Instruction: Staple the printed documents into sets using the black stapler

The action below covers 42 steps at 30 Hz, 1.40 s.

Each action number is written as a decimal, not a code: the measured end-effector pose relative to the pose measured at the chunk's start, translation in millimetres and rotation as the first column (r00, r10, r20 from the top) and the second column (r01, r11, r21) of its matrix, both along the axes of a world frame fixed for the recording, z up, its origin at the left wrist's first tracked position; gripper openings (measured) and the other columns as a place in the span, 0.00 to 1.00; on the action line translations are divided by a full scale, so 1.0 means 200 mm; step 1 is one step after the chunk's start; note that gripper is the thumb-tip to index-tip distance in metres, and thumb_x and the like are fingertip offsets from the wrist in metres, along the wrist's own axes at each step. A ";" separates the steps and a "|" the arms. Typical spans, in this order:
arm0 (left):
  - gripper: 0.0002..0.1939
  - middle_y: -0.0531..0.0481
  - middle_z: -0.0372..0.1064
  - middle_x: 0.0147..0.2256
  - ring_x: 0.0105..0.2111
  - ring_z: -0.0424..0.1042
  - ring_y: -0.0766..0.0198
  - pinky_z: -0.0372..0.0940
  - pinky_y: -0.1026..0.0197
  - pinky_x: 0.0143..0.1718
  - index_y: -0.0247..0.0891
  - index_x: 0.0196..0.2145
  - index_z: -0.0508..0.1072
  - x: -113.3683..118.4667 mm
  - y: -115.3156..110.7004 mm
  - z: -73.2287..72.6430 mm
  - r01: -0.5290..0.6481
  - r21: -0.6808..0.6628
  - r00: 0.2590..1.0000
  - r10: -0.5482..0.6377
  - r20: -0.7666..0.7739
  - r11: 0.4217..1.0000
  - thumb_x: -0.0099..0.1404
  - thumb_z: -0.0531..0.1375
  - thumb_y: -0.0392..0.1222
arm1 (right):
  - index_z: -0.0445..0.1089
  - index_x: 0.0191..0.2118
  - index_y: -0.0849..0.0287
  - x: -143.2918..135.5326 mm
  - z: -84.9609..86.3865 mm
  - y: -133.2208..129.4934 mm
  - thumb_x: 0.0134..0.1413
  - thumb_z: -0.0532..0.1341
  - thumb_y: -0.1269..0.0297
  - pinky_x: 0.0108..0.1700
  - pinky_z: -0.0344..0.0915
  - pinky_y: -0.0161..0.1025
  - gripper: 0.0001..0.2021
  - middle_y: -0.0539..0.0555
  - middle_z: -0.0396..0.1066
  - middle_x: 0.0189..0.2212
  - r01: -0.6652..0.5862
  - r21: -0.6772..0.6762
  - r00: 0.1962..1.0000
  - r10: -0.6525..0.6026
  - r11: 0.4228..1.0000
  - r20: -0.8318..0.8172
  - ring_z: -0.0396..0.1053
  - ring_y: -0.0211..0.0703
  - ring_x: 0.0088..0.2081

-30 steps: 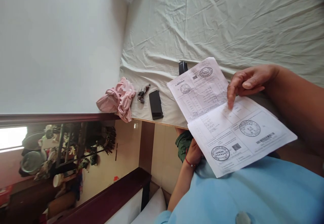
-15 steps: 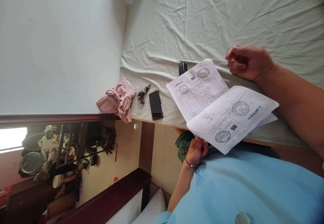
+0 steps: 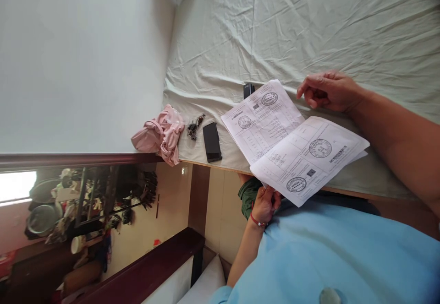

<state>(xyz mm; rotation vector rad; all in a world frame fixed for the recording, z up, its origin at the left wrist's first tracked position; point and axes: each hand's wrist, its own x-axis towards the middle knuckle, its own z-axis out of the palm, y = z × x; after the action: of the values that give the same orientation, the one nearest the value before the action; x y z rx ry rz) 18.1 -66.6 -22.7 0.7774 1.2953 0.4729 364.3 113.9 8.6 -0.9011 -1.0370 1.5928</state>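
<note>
Several printed sheets of paper [image 3: 311, 157] with round and oval stamps and barcodes lie fanned out, partly over the front edge of the cloth-covered surface. My left hand [image 3: 266, 203], with a red string bracelet on its wrist, pinches their lower edge. Beyond the papers, my right hand [image 3: 330, 91] rests above the cloth with its fingers curled in, and nothing shows in it. It is apart from the sheets. A small black object [image 3: 248, 89] is partly hidden behind the top sheet. Left of the papers lies a black phone [image 3: 212, 142].
A bunch of keys [image 3: 195, 127] lies beside the phone, and a crumpled pink cloth [image 3: 161, 134] sits at the left corner. Pale wrinkled fabric [image 3: 295, 24] covers the surface. A white wall [image 3: 82, 61] stands at left; below it, a dark red rail [image 3: 154, 267] crosses.
The papers have shifted slightly left. My right hand has moved a little left and down, its index finger uncurling slightly. My left hand keeps its pinch.
</note>
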 end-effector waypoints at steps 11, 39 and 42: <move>0.36 0.56 0.51 0.09 0.12 0.46 0.72 0.36 0.60 0.18 0.41 0.17 0.62 0.00 0.00 -0.01 -0.013 -0.005 1.000 0.013 0.001 1.000 0.60 0.62 0.76 | 0.79 0.38 0.66 0.03 -0.01 -0.01 0.63 0.62 0.34 0.17 0.37 0.35 0.32 0.56 0.71 0.17 -0.218 0.037 0.975 0.216 0.975 0.051 0.47 0.30 0.16; 0.35 0.59 0.55 0.10 0.11 0.48 0.74 0.36 0.62 0.17 0.40 0.22 0.66 -0.01 -0.01 -0.03 -0.041 -0.037 0.998 0.042 0.038 0.998 0.56 0.65 0.77 | 0.79 0.50 0.68 0.03 -0.04 0.02 0.64 0.65 0.42 0.17 0.35 0.36 0.28 0.70 0.82 0.45 -0.207 0.091 0.967 0.218 0.974 -0.135 0.50 0.27 0.17; 0.35 0.59 0.55 0.10 0.11 0.48 0.74 0.36 0.62 0.16 0.40 0.23 0.66 -0.01 -0.01 -0.03 -0.046 -0.030 0.997 0.047 0.052 0.999 0.56 0.66 0.77 | 0.79 0.50 0.68 0.03 -0.04 0.02 0.66 0.65 0.44 0.17 0.38 0.36 0.27 0.69 0.82 0.46 -0.205 0.110 0.966 0.219 0.973 -0.140 0.51 0.27 0.17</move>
<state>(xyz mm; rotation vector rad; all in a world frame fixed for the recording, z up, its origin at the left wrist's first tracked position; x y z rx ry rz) 16.9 -68.5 -28.1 0.7076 1.2702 0.5082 370.7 117.7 0.0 -0.6110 -1.1199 1.7445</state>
